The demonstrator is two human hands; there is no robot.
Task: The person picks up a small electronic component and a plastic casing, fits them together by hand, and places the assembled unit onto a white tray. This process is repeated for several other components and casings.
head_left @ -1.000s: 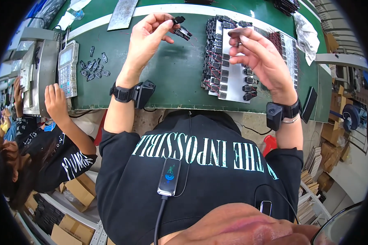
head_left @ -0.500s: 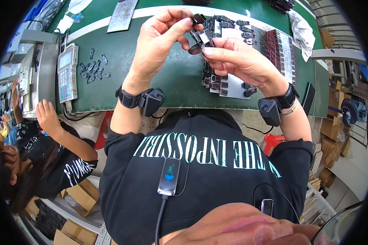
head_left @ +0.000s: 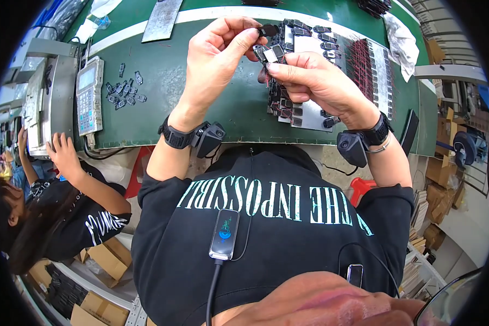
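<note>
Over the green desk (head_left: pixel 138 127), the left hand (head_left: pixel 217 57) pinches a small black part (head_left: pixel 268 30) between its fingers, while the right hand's (head_left: pixel 326 81) fingers pinch a white-patched black module (head_left: pixel 270 53) just below it.

Held the left forearm (head_left: pixel 169 163) on the left and the right forearm (head_left: pixel 392 165) on the right, both extending from near to far and slanting inward. Had the left hand (head_left: pixel 214 58) reaching slightly farther than the right hand (head_left: pixel 321 80), with the fingertips of both near each other. Pinched with the left thumb (head_left: pixel 240 43) pointing far and right, against curled left fingers partly hidden behind it. Angled the right hand toward the far left, with the right thumb (head_left: pixel 287 72) straight and just nearer than the right forefinger (head_left: pixel 301 58), both pinching. Curled the other right fingers (head_left: pixel 299 96) inward on the near side of that thumb.
</note>
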